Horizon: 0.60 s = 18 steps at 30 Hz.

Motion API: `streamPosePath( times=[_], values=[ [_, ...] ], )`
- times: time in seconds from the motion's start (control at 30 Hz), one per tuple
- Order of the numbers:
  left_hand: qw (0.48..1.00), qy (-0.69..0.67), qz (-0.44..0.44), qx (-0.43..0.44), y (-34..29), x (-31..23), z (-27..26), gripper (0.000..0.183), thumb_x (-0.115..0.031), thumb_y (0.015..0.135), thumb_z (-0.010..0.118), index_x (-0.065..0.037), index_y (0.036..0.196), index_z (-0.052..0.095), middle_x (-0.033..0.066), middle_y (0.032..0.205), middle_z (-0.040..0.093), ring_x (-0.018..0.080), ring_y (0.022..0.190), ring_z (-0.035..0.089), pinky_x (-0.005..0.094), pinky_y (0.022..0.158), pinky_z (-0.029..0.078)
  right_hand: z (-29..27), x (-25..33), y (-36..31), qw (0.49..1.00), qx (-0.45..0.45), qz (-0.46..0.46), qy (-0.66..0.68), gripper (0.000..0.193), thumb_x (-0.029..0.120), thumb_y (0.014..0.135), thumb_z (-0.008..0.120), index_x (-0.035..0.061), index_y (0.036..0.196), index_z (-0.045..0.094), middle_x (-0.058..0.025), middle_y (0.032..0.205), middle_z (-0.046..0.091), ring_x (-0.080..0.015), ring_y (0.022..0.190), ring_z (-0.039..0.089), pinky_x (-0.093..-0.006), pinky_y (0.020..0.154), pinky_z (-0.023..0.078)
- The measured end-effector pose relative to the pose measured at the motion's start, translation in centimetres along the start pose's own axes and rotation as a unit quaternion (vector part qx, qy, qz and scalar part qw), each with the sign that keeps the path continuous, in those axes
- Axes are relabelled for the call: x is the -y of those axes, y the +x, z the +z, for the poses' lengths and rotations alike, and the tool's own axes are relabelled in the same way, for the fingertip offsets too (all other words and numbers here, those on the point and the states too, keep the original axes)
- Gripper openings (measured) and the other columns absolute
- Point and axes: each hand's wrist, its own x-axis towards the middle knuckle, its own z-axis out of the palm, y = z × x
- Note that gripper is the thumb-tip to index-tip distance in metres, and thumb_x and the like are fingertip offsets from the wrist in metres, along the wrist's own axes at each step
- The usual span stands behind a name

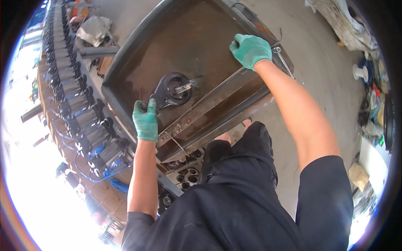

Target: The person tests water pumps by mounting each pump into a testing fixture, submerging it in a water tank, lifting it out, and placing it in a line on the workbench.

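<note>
My left hand (145,121), in a green glove, grips the lower left end of a black round part (171,91) with a short arm. A shiny metal stub stands out of the part's open middle. It is over a brown, wet-looking tray (201,37) with a raised dark rim. My right hand (252,51), also gloved in green, is near the tray's right side with its fingers curled. Whatever may be in those fingers is hidden. A metal wrench (281,58) lies by the right rim, beside my right wrist.
A dark metal bar (201,100) crosses the tray's near side. On the left runs a long rack (75,96) of black parts with blue cords (119,184). Several round parts (190,173) sit beneath the tray. A white spool (360,72) and loose bags are at far right.
</note>
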Motion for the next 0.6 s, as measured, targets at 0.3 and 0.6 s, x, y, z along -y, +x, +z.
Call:
streamPosePath(
  times=[0.3, 0.6],
  values=[
    [0.991, -0.02, 0.08, -0.105, -11.4, -11.2, -9.7, 0.025, -0.01, 0.095, 0.077, -0.007, 0.09, 0.052, -0.0053, 0.082, 0.048, 0.0048, 0.072, 0.045, 0.0224, 0.059, 0.047, -0.2, 1.0, -0.2, 1.0, 0.013, 0.007, -0.017, 0.035, 0.04, 0.099, 0.05, 0.0144, 0.11, 0.071, -0.0167, 0.11, 0.075, -0.0382, 0.104, 0.07, -0.0506, 0.091, 0.055],
    [0.978, 0.046, 0.001, -0.203, -18.9, -12.1, -11.3, 0.031, -0.022, 0.095, 0.079, -0.006, 0.089, 0.054, -0.0021, 0.072, 0.054, 0.0067, 0.062, 0.053, 0.0233, 0.055, 0.047, 0.5, 0.6, 0.2, 0.999, -0.015, -0.012, -0.028, 0.033, 0.041, 0.098, 0.052, 0.0148, 0.106, 0.071, -0.0189, 0.106, 0.074, -0.0414, 0.1, 0.069, -0.0526, 0.088, 0.054]
  ],
)
